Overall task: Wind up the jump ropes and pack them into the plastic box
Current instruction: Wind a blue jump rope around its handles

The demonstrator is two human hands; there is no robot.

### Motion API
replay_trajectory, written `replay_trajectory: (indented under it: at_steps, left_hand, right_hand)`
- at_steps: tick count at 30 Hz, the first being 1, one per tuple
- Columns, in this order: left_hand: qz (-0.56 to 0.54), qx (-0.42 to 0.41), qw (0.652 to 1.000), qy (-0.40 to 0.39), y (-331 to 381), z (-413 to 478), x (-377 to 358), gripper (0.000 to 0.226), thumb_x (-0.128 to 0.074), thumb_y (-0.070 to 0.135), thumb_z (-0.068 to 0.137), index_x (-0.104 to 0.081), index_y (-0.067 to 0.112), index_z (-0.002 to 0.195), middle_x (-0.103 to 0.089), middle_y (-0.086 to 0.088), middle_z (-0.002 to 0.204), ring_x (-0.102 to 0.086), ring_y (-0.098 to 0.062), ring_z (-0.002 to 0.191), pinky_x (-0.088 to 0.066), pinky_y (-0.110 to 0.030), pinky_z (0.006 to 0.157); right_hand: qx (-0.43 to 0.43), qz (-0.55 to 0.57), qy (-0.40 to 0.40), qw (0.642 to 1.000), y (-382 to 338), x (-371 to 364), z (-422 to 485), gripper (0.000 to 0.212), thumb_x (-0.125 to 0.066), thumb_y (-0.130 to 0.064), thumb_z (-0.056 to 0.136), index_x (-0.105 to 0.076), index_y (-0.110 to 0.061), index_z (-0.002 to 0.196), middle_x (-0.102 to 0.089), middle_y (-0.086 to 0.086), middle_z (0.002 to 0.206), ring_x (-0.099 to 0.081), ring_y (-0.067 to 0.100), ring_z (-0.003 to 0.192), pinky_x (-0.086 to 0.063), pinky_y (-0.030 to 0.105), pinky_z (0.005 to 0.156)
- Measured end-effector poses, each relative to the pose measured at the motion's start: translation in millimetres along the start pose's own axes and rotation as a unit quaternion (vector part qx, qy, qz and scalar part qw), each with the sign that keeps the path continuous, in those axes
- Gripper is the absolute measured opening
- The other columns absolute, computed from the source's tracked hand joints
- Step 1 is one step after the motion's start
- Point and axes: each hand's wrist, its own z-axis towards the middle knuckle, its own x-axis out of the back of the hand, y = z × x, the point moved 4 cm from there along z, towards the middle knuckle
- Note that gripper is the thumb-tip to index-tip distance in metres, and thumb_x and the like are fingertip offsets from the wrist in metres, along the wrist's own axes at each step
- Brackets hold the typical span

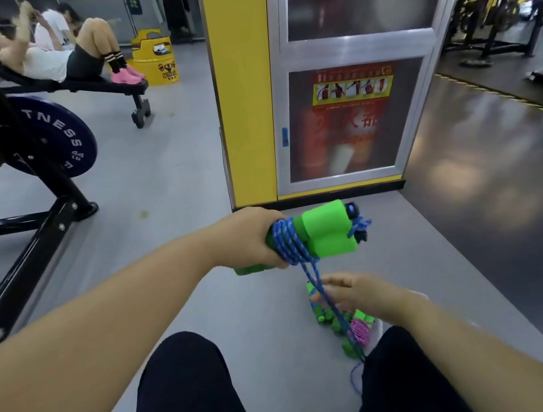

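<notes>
The left hand (pixel 250 239), at the centre of the frame, has its grip clamped around the pair of green foam handles (pixel 325 233), which lie side by side as one bundle, fingers closed over the end nearest the wrist. Several turns of blue braided rope (pixel 289 243) already circle the handles just beside the fingers, and two strands run from there down and to the right to the right hand (pixel 350 292), lower right of centre. That hand looks loosely open, fingers spread with the strands passing across them; blur hides whether any finger pinches the rope, so I cannot tell its hold for certain. The slack tail trails on toward the bottom of the frame, ending in a loop on the grey floor (pixel 242 313) beside the right knee. Just below the right hand sits a cluster of other ropes (pixel 348 327), green handles with a pink winding, apparently in a clear plastic box (pixel 420 297) whose pale rim barely shows. The rope looks light, soft and limp, likely to sag and tangle, so it needs gentle tension while winding. The foam should be squashy and grippy; it seems best held mid-length, both handles squeezed together so the coils cannot slip off the ends.
</notes>
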Motion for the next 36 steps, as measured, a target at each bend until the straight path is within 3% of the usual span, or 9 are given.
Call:
replay_trajectory:
  at_steps: [3, 6, 9, 11, 13, 20, 26, 32, 36]
  left_hand:
    - [-0.11, 0.045, 0.992, -0.034, -14.3, 4.7, -13.4, 0.029, -0.077, 0.02, 0.073, -0.063, 0.014, 0.098, -0.067, 0.004, 0.086, -0.063, -0.011, 0.078, -0.05, -0.017, 0.066]
    - [-0.209, 0.063, 0.974, -0.063, -13.8, 12.0, -28.3, 0.031, -0.077, 0.015, 0.074, -0.065, 0.012, 0.102, -0.071, -0.005, 0.094, -0.067, -0.018, 0.084, -0.057, -0.027, 0.076]
    - [-0.269, 0.083, 0.955, -0.091, -11.1, 17.0, -37.7, 0.028, -0.075, 0.011, 0.076, -0.065, 0.007, 0.102, -0.072, -0.011, 0.095, -0.069, -0.025, 0.085, -0.058, -0.033, 0.079]
    - [-0.294, 0.1, 0.945, -0.106, -11.6, 18.1, -41.6, 0.024, -0.073, 0.008, 0.077, -0.066, 0.006, 0.1, -0.072, -0.012, 0.092, -0.069, -0.025, 0.081, -0.059, -0.033, 0.075]
    - [-0.301, 0.112, 0.94, -0.117, -11.4, 18.1, -46.2, 0.025, -0.073, 0.009, 0.078, -0.066, 0.005, 0.101, -0.072, -0.012, 0.091, -0.069, -0.024, 0.078, -0.059, -0.032, 0.073]
    - [-0.288, 0.155, 0.944, -0.048, -16.7, 21.9, -65.5, 0.028, -0.077, 0.016, 0.071, -0.067, 0.01, 0.095, -0.071, -0.007, 0.085, -0.067, -0.023, 0.076, -0.057, -0.03, 0.071]
    - [-0.332, 0.192, 0.924, -0.01, -24.1, 19.3, -68.1, 0.03, -0.083, 0.022, 0.066, -0.067, 0.014, 0.09, -0.07, -0.003, 0.082, -0.066, -0.017, 0.073, -0.055, -0.026, 0.066]
    - [-0.413, 0.182, 0.883, -0.125, -23.1, 9.2, -75.3, 0.033, -0.075, 0.01, 0.076, -0.061, 0.018, 0.105, -0.067, -0.006, 0.096, -0.066, -0.023, 0.087, -0.057, -0.036, 0.075]
    - [-0.417, 0.186, 0.879, -0.136, -23.3, 8.2, -82.3, 0.032, -0.07, 0.003, 0.079, -0.059, 0.009, 0.109, -0.066, -0.019, 0.109, -0.068, -0.032, 0.095, -0.058, -0.044, 0.078]
  right_hand:
    - [0.106, 0.093, -0.01, 0.99, -14.6, -10.8, -7.2, 0.057, -0.064, -0.01, 0.085, -0.037, -0.024, 0.134, -0.043, -0.01, 0.139, -0.04, 0.005, 0.128, -0.04, 0.007, 0.091]
    - [0.192, 0.192, -0.029, 0.962, -32.5, -21.3, -5.2, 0.084, -0.074, -0.04, 0.072, -0.034, -0.011, 0.14, -0.045, -0.003, 0.142, -0.04, 0.01, 0.133, -0.036, 0.022, 0.107]
    - [0.162, 0.307, 0.04, 0.937, -41.4, -21.5, -4.2, 0.067, -0.059, -0.046, 0.077, -0.047, -0.006, 0.13, -0.063, 0.001, 0.111, -0.063, 0.016, 0.096, -0.052, 0.024, 0.086]
    - [0.131, 0.279, 0.107, 0.945, -38.5, -20.7, -3.5, 0.043, -0.051, -0.042, 0.079, -0.057, -0.012, 0.11, -0.057, 0.003, 0.079, -0.051, 0.012, 0.06, -0.047, 0.022, 0.057]
    - [0.119, 0.256, 0.158, 0.946, -34.0, -22.2, -3.4, 0.022, -0.05, -0.037, 0.087, -0.057, -0.017, 0.09, -0.038, -0.001, 0.058, -0.033, 0.007, 0.046, -0.029, 0.019, 0.045]
    - [0.117, 0.345, 0.236, 0.901, -27.1, -35.9, 7.1, 0.023, -0.055, -0.03, 0.089, -0.06, -0.012, 0.103, -0.031, -0.009, 0.048, -0.023, 0.004, 0.041, -0.02, 0.017, 0.039]
    - [0.139, 0.366, 0.236, 0.89, -29.3, -34.1, 8.1, 0.031, -0.058, -0.041, 0.074, -0.061, -0.017, 0.093, -0.034, -0.009, 0.048, -0.023, 0.003, 0.041, -0.021, 0.016, 0.038]
    - [0.125, 0.383, 0.227, 0.887, -22.4, -27.7, 9.7, 0.044, -0.06, -0.045, 0.072, -0.06, -0.011, 0.101, -0.031, 0.0, 0.057, -0.022, 0.006, 0.042, -0.02, 0.017, 0.038]
    - [0.117, 0.398, 0.222, 0.882, -17.8, -30.3, 9.7, 0.037, -0.059, -0.043, 0.073, -0.06, -0.013, 0.096, -0.029, -0.001, 0.055, -0.022, 0.005, 0.041, -0.021, 0.017, 0.037]
